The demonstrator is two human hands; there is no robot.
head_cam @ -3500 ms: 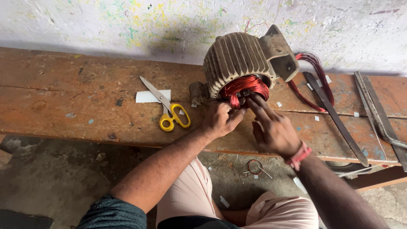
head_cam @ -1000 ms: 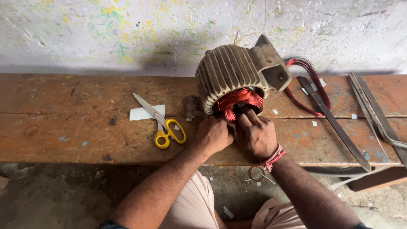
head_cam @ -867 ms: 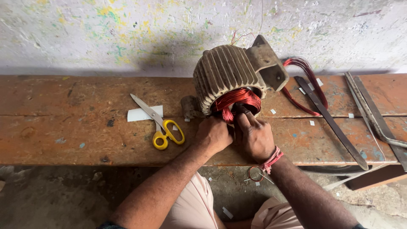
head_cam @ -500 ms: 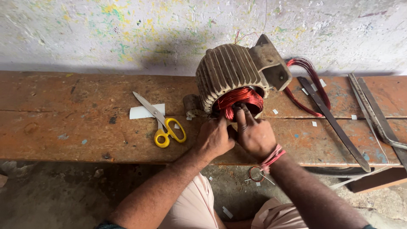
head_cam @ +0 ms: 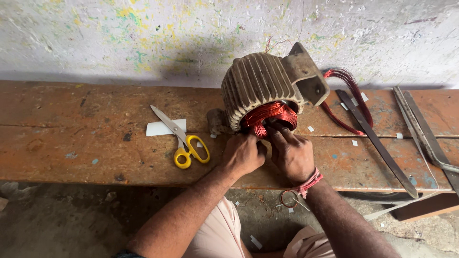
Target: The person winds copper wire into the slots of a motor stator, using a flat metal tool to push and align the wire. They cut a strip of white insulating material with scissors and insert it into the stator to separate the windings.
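Presently, entries from the head view:

Work piece: ribbed motor housing point(head_cam: 260, 86) lay on its side on the wooden bench point(head_cam: 71, 148), open end facing the person; red copper winding point(head_cam: 270, 114) showed at that mouth.
Long axis: housing's axis ran from the wall toward the person, tilted a little to the person's left.
Direction from hands: winding lay just ahead of and above both hands, touching the fingertips.
Left hand point(head_cam: 244, 155): curled, fingers pressed together against the lower left of the winding; whether it pinched a strand could not be told.
Right hand point(head_cam: 292, 155): fingers stretched forward, tips into the lower coil; pinch hidden, could not tell.
Nearer hand: both about equal; right fingers reached deeper into the mouth.
Left of hands: yellow-handled scissors point(head_cam: 184, 143) over a white paper slip point(head_cam: 160, 128), near but apart.
Right of housing: loose red wire loop point(head_cam: 351, 91), long dark metal strips point(head_cam: 377, 143), well clear.
Obstruction: terminal box point(head_cam: 306, 81) on the upper right of the housing; nothing between hands and coil.
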